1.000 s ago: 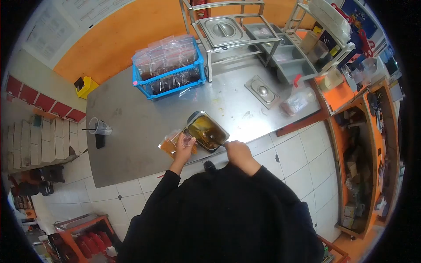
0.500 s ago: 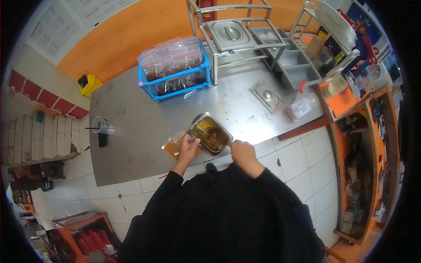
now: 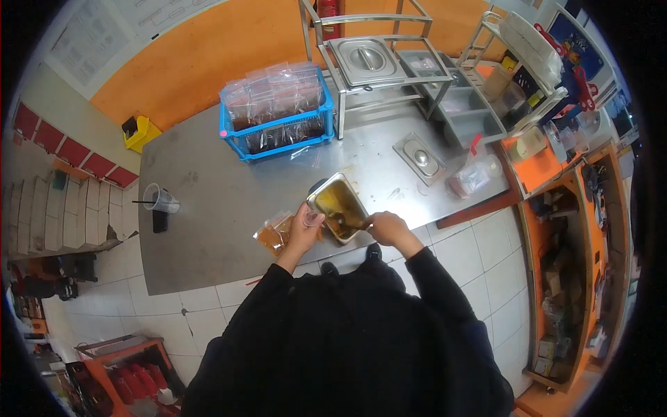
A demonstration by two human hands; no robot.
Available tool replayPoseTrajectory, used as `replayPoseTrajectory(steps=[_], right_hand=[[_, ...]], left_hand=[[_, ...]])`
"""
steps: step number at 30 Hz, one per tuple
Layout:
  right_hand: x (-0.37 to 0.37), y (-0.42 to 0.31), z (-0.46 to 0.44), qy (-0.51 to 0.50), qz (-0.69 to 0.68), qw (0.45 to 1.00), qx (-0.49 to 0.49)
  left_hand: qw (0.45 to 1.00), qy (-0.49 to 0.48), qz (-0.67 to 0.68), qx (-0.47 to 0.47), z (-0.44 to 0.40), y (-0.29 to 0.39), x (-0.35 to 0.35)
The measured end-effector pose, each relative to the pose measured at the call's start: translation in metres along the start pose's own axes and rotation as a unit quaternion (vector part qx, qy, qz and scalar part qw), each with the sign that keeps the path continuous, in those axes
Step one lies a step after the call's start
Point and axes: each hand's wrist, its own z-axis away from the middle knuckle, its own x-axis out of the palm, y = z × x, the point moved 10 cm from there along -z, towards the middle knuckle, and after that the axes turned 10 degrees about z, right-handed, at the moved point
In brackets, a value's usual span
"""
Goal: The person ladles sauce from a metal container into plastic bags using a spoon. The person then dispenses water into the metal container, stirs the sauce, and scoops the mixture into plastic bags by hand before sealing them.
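Observation:
A steel food pan with yellow-brown sauce inside sits tilted at the table's front edge. My left hand is closed against its left side, pinching what looks like a small clear plastic bag. My right hand, at the pan's right rim, grips the handle of a spoon whose bowl dips into the sauce. Left of my left hand, flat clear bags of orange sauce lie on the table, partly covered by that hand.
Behind the pan stands a blue basket of filled zip bags. A steel rack and a loose pan lid are to the right, with a plastic bag near the table edge. A clear cup stands at the left.
The pan has tipped and shifted slightly right, showing more of its inner wall. Both hands moved a little to the right with it, and more of the spoon handle now shows.

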Motion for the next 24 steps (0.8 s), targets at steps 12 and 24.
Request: replayPoseTrajectory(steps=[12,24], right_hand=[[0.087,0.028,0.028,-0.193,-0.633,0.741,0.115],[-0.033,-0.004,0.055,0.188,0.002,0.982,0.033]], left_hand=[[1.0,0.022,-0.013,-0.001,-0.003,0.007,-0.003],[0.999,0.038,-0.007,-0.032,-0.019,0.007,0.002]])
